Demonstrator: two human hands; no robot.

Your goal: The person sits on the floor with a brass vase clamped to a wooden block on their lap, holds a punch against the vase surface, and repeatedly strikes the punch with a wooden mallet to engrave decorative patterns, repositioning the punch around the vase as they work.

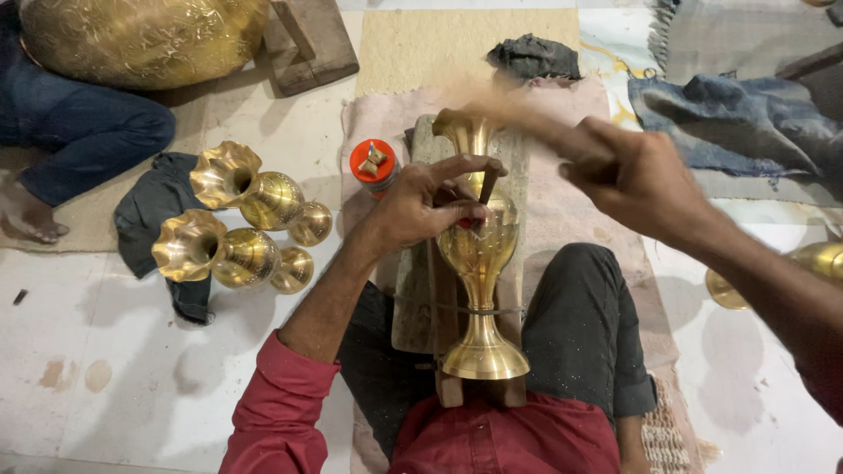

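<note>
A tall brass vase [479, 263] lies on a wooden board [413, 290] across my lap, its flared mouth pointing away from me. My left hand [426, 202] pinches a thin dark chisel [486, 186] against the vase's belly. Raised over the vase's neck, my right hand [637, 180] grips a wooden hammer handle [518, 110] that is blurred with motion.
Two finished brass vases [237, 189] [224, 254] lie on the floor to the left beside a dark cloth [154, 211]. An orange-lidded jar [373, 164] stands near the board. Another person's leg [79, 132] and a large brass pot [140, 39] are at the top left. More brassware [812, 263] sits at the right.
</note>
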